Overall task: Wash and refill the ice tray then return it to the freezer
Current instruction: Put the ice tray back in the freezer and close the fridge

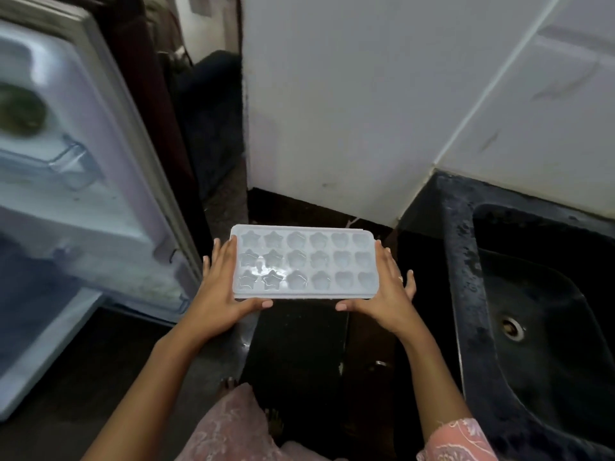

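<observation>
Holding the ice tray [304,261] level at centre, left hand [221,291] and right hand [387,289] grasp its short ends; sink [466,294] at 3 o'clock, open fridge door [100,161] at 9. Should stay flat.

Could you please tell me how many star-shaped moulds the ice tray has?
6: they fill the two leftmost columns of the ice tray, three rows deep, next to the left hand. None seem hidden.
</observation>
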